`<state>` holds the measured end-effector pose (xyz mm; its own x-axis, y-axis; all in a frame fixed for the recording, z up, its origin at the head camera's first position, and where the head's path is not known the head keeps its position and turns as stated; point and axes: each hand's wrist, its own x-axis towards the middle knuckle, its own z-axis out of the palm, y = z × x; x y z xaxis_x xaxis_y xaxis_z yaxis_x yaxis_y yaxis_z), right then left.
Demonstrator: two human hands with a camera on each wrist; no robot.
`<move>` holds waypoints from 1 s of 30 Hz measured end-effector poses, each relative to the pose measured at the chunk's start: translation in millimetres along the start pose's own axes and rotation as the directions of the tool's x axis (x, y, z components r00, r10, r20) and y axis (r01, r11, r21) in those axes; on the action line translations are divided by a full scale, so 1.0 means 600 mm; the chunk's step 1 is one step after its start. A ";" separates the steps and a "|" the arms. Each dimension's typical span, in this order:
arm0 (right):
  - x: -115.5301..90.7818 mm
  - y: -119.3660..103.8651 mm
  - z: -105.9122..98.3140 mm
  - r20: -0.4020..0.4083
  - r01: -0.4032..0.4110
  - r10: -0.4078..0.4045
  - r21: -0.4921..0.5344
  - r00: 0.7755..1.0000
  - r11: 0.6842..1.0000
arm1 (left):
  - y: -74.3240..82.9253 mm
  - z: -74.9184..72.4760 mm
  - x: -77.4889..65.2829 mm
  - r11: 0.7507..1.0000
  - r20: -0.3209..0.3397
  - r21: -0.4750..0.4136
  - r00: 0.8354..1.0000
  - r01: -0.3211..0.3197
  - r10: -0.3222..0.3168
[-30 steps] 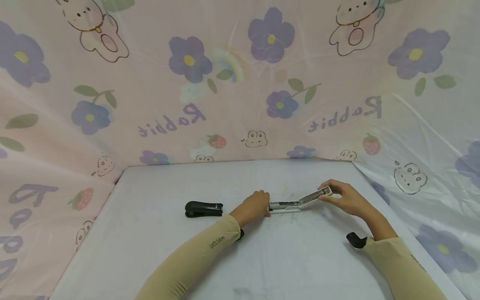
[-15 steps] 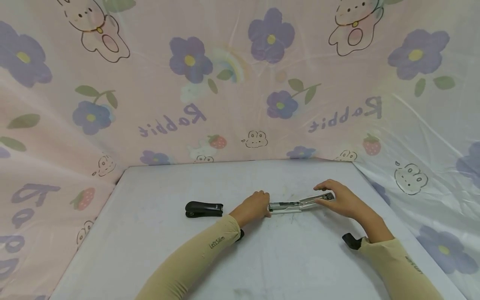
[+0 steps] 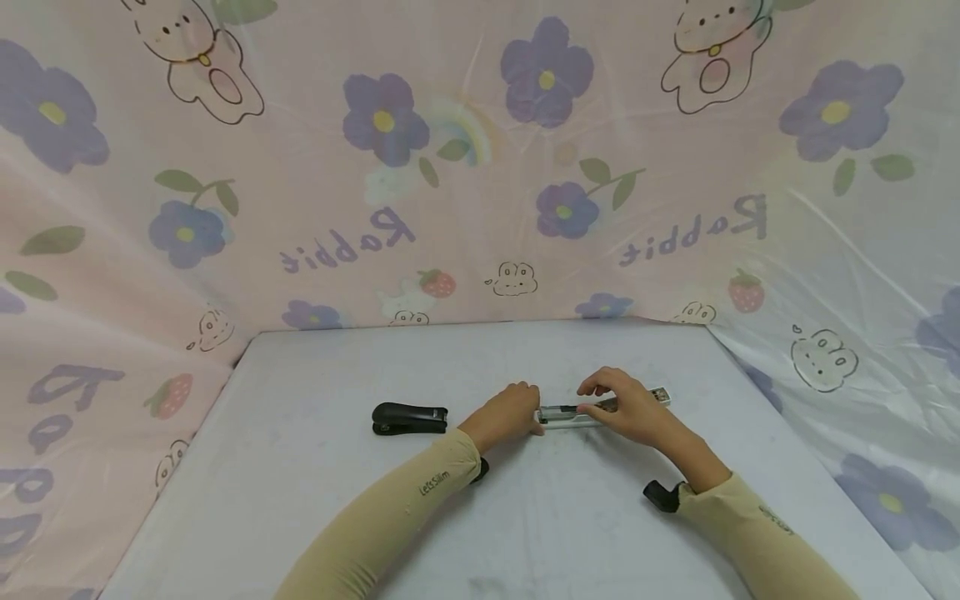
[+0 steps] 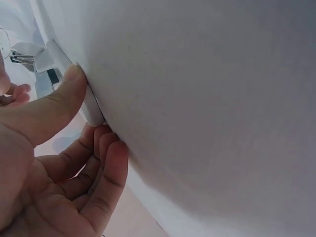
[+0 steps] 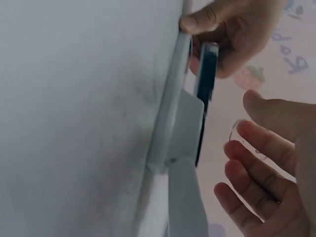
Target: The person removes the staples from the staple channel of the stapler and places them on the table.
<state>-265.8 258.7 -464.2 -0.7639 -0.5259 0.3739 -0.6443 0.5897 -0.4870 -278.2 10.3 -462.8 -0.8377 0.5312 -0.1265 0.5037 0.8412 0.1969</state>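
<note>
A white stapler (image 3: pixel 567 424) lies unfolded on the table, its top half swung far back to the right. My left hand (image 3: pixel 504 418) pinches the left end of its base; the left wrist view shows the thumb (image 4: pixel 69 91) along one side and the fingertips around the end. Over the stapler's hinge area is my right hand (image 3: pixel 628 410), partly covering it in the head view. In the right wrist view that hand's fingers (image 5: pixel 256 182) are loosely bent and apart from the stapler (image 5: pixel 173 123), whose magazine (image 5: pixel 206 74) stands raised from the base.
A black stapler (image 3: pixel 409 418) lies on the white table (image 3: pixel 315 492) left of my left hand. Behind the table's far edge hangs a curtain (image 3: pixel 465 192) printed with flowers and rabbits. It also runs down both sides.
The stapler's top half has come down flatter on the right. My right hand has let go of its end and moved left over the middle. The left hand has stayed in place.
</note>
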 end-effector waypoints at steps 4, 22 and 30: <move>0.004 -0.007 0.017 -0.010 0.036 -0.036 0.003 0.999 0.999 | -0.001 0.000 0.002 1.000 0.011 -0.014 1.000 0.011 -0.011; 0.008 -0.019 0.032 0.124 -0.089 0.093 -0.038 0.988 0.995 | 0.004 -0.004 0.004 1.000 0.033 0.007 0.999 0.017 -0.018; 0.007 -0.021 0.036 0.109 -0.071 0.073 -0.021 0.991 0.997 | 0.004 -0.005 0.000 1.000 0.015 0.006 1.000 0.003 -0.003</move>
<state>-260.4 235.8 -473.4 -0.8003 -0.5453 0.2494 -0.5893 0.6384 -0.4951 -277.6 12.2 -459.6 -0.8362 0.5299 -0.1413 0.5024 0.8435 0.1902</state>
